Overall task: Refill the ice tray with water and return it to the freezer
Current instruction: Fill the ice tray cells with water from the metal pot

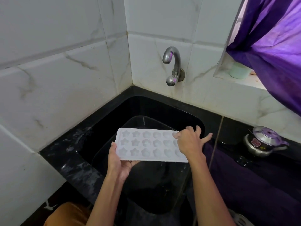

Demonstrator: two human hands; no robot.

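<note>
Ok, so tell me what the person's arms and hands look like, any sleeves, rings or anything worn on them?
Both forearms are bare as far as the frame shows, with no sleeve reaching them. The left hand and right hand show no glove, ring, watch or bracelet. Fingernails look short and unpainted, though they are small in this view. Orange cloth shows below the left arm.

Your forearms are bare, with no sleeves, watch or rings showing on your left hand (119,162) or right hand (189,141). Orange clothing (68,214) shows at bottom left.
</note>
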